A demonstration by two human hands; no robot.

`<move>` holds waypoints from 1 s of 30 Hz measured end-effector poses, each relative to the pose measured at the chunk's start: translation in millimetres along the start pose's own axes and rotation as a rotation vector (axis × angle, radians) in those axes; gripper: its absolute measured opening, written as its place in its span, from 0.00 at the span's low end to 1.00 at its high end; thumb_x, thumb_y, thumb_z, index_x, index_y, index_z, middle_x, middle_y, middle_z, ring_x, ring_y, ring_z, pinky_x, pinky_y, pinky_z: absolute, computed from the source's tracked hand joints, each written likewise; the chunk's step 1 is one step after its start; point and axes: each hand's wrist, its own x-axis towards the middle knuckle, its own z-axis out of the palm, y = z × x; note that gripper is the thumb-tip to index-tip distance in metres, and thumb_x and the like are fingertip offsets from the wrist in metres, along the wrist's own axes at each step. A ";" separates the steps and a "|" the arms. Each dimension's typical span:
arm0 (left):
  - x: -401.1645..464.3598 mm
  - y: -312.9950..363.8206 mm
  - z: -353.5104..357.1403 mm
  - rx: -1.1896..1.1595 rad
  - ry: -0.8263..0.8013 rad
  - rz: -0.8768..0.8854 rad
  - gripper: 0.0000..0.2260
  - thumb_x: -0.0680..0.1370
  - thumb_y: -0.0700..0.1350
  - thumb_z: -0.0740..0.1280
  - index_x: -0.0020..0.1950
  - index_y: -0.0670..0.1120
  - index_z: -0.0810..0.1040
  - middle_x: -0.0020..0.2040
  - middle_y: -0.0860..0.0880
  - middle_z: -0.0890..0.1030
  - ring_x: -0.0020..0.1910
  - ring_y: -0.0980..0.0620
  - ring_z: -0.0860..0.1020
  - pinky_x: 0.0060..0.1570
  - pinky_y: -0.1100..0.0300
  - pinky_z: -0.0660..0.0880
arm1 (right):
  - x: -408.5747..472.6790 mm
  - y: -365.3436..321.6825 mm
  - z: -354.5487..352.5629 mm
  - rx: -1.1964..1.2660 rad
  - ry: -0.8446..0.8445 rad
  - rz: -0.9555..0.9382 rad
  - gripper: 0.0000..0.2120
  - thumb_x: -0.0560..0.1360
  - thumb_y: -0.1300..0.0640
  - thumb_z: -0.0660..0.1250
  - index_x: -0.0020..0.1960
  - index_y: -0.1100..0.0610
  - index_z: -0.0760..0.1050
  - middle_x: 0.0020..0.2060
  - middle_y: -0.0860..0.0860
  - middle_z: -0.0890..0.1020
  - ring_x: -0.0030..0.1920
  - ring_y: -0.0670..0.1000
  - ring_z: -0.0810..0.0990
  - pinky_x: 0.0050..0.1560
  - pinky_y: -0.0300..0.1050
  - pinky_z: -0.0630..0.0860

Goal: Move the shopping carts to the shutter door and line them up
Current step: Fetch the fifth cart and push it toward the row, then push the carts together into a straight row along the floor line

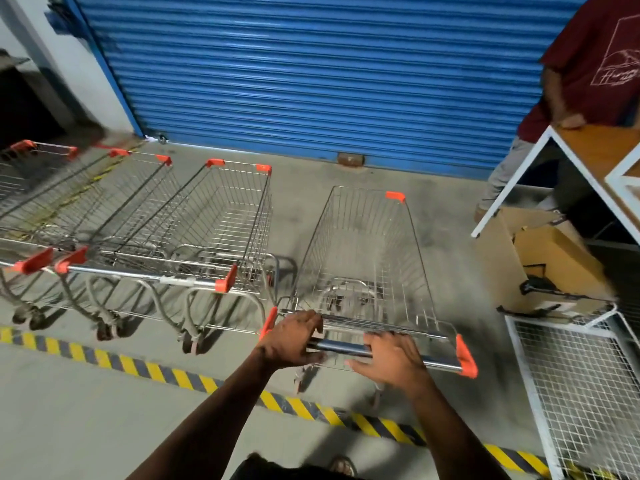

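Ribbed blue shutter door [311,74]; wire-mesh cart [367,251], chrome handle [343,348].

Carts in a row before the shutter door, one more at the hands

The left hand [292,339] and the right hand [389,360] are on the handle bar [341,347] of the near cart [367,258], whose basket reaches ahead of the hands toward the shutter door [311,74]. Left of the left hand stand three parked carts [221,220] side by side, noses to the door, their handles further left of it. Behind the hands, a striped floor line [138,367] runs across under the forearms. Right of the right hand stands a wire cage [581,386]; ahead of it lie cardboard boxes [540,258] under a table [595,147]. Another person [588,64] stands beyond the table, a hand on it.
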 end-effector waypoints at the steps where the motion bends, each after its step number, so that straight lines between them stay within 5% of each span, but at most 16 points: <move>1: -2.4 -5.2 -2.3 -0.014 0.023 0.004 0.24 0.72 0.70 0.65 0.59 0.56 0.70 0.57 0.57 0.74 0.59 0.53 0.74 0.63 0.43 0.67 | 1.0 -9.2 -1.0 0.006 0.046 -0.018 0.33 0.70 0.20 0.55 0.52 0.48 0.74 0.51 0.48 0.84 0.55 0.54 0.83 0.55 0.48 0.73; 8: -28.0 -46.4 -22.9 -0.080 0.112 0.100 0.16 0.77 0.60 0.65 0.58 0.50 0.74 0.54 0.49 0.79 0.54 0.47 0.78 0.54 0.55 0.72 | 15.1 -89.4 2.0 0.066 0.233 0.014 0.25 0.82 0.36 0.46 0.61 0.47 0.77 0.59 0.48 0.83 0.59 0.53 0.82 0.65 0.55 0.72; 16: -113.0 -125.9 -37.2 -0.152 0.255 0.004 0.07 0.78 0.53 0.65 0.54 0.54 0.73 0.46 0.54 0.77 0.48 0.51 0.77 0.48 0.57 0.72 | 35.1 -191.8 12.5 0.026 0.318 0.102 0.17 0.79 0.45 0.55 0.53 0.50 0.81 0.49 0.51 0.83 0.52 0.56 0.82 0.56 0.56 0.75; 21: -164.0 -199.3 -44.1 -0.183 0.284 -0.086 0.07 0.77 0.53 0.65 0.53 0.53 0.74 0.45 0.55 0.77 0.44 0.52 0.77 0.45 0.52 0.76 | 55.5 -248.8 7.0 0.031 0.230 0.233 0.22 0.78 0.46 0.62 0.66 0.57 0.78 0.54 0.58 0.83 0.55 0.60 0.82 0.58 0.55 0.76; 24: -185.8 -245.1 -49.6 -0.187 0.330 -0.136 0.09 0.76 0.53 0.67 0.54 0.53 0.73 0.46 0.55 0.77 0.45 0.51 0.77 0.45 0.51 0.77 | 62.5 -278.2 3.5 -0.008 0.288 0.314 0.17 0.74 0.50 0.69 0.59 0.58 0.78 0.52 0.61 0.81 0.51 0.62 0.81 0.53 0.56 0.75; 27: -197.9 -285.6 -61.1 -0.169 0.351 -0.244 0.11 0.75 0.52 0.69 0.55 0.51 0.75 0.48 0.51 0.79 0.44 0.47 0.80 0.43 0.51 0.78 | 79.6 -315.4 -5.0 -0.005 0.355 0.215 0.15 0.72 0.52 0.71 0.56 0.58 0.79 0.50 0.59 0.81 0.52 0.61 0.81 0.54 0.56 0.75; 30: -197.5 -320.3 -72.7 -0.121 0.354 -0.289 0.13 0.75 0.54 0.68 0.56 0.51 0.75 0.51 0.50 0.79 0.45 0.45 0.80 0.44 0.50 0.78 | 106.9 -354.9 -18.0 0.034 0.342 0.109 0.22 0.73 0.52 0.70 0.65 0.58 0.77 0.55 0.57 0.81 0.56 0.59 0.81 0.60 0.55 0.75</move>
